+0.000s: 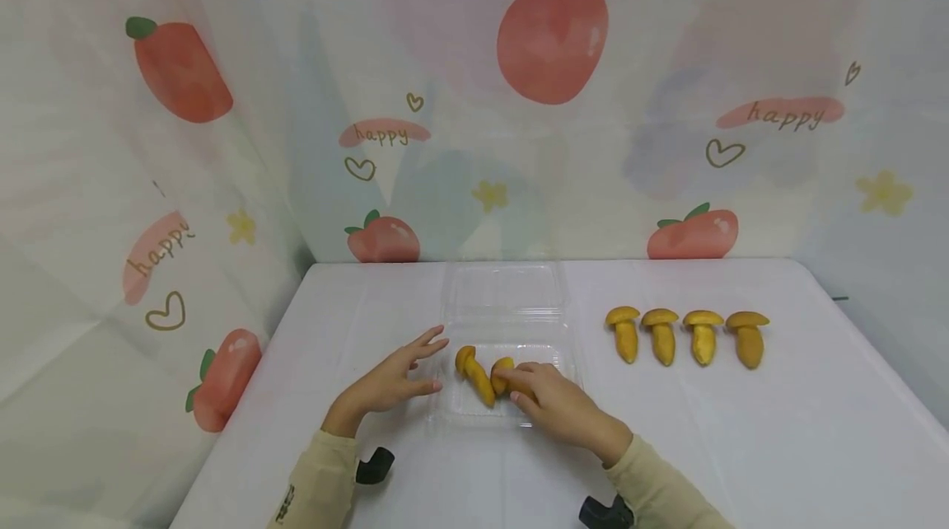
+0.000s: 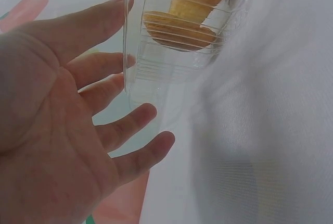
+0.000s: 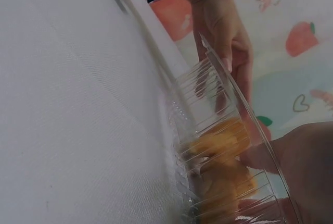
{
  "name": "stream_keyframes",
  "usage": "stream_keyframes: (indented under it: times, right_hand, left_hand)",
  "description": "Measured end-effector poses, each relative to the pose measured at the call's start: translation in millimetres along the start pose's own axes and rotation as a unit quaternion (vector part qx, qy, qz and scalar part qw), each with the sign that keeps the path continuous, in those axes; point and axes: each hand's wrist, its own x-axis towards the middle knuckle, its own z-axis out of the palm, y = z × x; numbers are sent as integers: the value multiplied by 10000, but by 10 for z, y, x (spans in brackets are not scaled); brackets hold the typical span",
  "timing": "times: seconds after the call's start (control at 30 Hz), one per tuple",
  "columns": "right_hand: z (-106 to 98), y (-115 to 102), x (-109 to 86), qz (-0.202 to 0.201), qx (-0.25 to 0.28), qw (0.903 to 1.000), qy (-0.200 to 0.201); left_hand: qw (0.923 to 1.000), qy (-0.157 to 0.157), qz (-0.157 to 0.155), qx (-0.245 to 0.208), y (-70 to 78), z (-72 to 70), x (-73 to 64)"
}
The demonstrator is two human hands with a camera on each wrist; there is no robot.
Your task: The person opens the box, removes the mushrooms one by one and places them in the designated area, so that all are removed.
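Note:
A clear plastic clamshell box (image 1: pixel 460 415) lies with its lid folded back on the white table. Inside it, on the left, lies a yellow-brown mushroom (image 1: pixel 475 376) with its cap toward the back. A second mushroom (image 1: pixel 502 366) sits beside it, partly hidden by my right hand (image 1: pixel 558 404), whose thumb and fingers reach over the rim and pinch it. In the right wrist view, the fingers (image 3: pixel 260 156) show behind the clear wall against the mushrooms. My left hand (image 1: pixel 390 381) holds nothing; its fingers are spread at the left rim of the box.
Several more mushrooms (image 1: pixel 703 338) stand in a row at the right of the table, caps toward the back. The raised clear lid (image 1: pixel 507 290) lies behind the box. A printed cloth (image 1: pixel 460 35) hangs behind and at the sides.

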Motion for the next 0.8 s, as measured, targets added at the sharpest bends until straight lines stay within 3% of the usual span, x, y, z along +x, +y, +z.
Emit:
stream_keyframes:
  times: [0.33,0.5,0.8]
  right_hand:
    - [14,12,35,-32,47,9993,-374]
    - [7,22,38,-82,-45,9995,-299]
    - [-23,26,-10,-204,329,9992,-66]
  left_hand:
    - [10000,17,55,73,-36,10,13]
    - [9999,31,75,86,-30,9,24]
    - [9999,-13,106,65,-27,6,-5]
